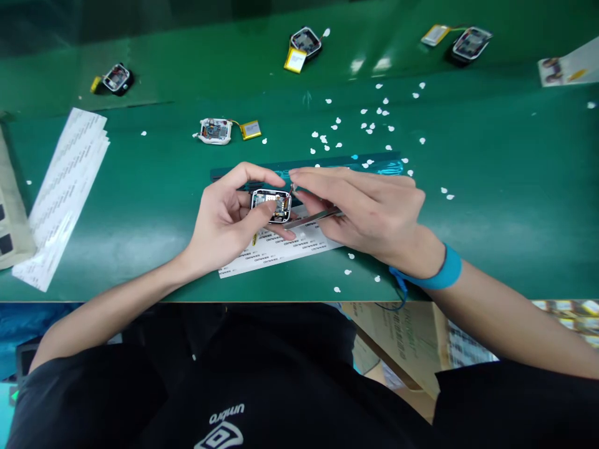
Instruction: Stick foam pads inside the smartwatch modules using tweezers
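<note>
My left hand (pixel 229 218) is closed around an opened smartwatch case (pixel 281 215), its thumb lying over the exposed circuit board. A small yellow piece (pixel 254 239) shows just under that hand; most of it is hidden. My right hand (pixel 369 209) is closed, with slim metal tweezers (pixel 314 218) held across its fingers, their tip pointing left beneath the case. Its thumb and forefinger meet at the case's upper right corner, on something small and thin that I cannot make out clearly. Under both hands lies a white printed sheet (pixel 290 249).
Further opened watch cases with yellow batteries lie beyond, such as a white one (pixel 215 131) and a dark one (pixel 306 41). Small white stickers (pixel 369 126) are scattered right of centre. A blue film strip (pixel 393 167) lies behind my hands. White sheets (pixel 65 193) are stacked left. A blue wrist strap (pixel 452 267) circles my right wrist.
</note>
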Demonstrator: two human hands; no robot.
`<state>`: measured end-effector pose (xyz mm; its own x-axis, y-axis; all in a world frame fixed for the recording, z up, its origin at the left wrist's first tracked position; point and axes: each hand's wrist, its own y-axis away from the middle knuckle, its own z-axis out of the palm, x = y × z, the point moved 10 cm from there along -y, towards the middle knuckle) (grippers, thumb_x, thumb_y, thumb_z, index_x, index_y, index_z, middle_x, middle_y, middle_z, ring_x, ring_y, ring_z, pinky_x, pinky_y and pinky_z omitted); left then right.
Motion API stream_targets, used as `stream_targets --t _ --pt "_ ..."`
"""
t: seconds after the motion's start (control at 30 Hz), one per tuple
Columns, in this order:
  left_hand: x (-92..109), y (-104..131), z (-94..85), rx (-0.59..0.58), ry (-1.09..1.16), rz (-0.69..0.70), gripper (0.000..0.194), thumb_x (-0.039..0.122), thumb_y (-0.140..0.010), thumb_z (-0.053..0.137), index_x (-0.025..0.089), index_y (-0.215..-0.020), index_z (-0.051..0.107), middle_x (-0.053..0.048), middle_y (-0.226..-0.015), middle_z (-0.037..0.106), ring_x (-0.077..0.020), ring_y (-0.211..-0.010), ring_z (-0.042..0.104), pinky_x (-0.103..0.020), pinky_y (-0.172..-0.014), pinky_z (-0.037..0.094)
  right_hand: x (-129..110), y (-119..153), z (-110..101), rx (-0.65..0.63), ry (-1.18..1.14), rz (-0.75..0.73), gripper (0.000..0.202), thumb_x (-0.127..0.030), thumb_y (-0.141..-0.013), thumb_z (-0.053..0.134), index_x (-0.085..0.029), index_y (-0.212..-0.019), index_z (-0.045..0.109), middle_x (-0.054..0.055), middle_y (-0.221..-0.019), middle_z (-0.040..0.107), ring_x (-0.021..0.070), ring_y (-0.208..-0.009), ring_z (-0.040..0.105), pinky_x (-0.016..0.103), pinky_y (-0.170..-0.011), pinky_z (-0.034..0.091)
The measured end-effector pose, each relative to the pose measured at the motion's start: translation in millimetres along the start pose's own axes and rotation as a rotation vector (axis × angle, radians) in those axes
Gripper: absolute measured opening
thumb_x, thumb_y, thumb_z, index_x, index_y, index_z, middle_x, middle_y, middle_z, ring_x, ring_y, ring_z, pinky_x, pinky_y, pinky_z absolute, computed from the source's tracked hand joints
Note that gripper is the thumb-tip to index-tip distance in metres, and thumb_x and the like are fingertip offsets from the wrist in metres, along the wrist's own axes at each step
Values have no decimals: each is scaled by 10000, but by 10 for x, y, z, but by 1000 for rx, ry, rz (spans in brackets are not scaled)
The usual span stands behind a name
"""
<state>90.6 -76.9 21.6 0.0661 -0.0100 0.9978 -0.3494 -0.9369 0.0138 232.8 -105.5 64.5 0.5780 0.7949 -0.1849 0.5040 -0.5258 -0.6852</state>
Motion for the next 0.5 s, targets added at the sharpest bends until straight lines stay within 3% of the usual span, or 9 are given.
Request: stream_targets --t 0.27,0.37,0.43,0.5 --pt "37 -7 7 18 -11 39 122 186 -925 690 180 -1043 659 -1 -800 737 -164 -601 768 -231 -469 612 -23 -55 -36 -4 36 11 447 18 -911 445 -202 -1219 682 -66 -845 792 88 -726 751 193 -625 576" --pt "40 -5 -4 41 -6 47 123 202 -925 699 178 -1038 658 -5 -800 732 -164 -616 767 -251 -498 644 73 -71 -19 -37 104 114 418 -24 -969 501 -202 -1306 672 0 -1040 833 104 -751 763 205 -618 577" --pt "37 -4 -8 45 1 44 121 205 -926 703 180 -1036 659 -2 -800 731 -162 -627 769 -249 -509 650 90 -73 -14 -37 88 131 390 -64 -1006 535 -214 -1342 663 33 -1247 806 135 -877 799 218 -677 617" --pt "28 -6 0 31 8 37 117 196 -928 701 182 -1036 660 5 -789 727 -161 -625 771 -240 -506 644 73 -62 41 -79 38 106 358 -92 -1022 558 -244 -1324 675 20 -1319 781 161 -1000 806 239 -761 652"
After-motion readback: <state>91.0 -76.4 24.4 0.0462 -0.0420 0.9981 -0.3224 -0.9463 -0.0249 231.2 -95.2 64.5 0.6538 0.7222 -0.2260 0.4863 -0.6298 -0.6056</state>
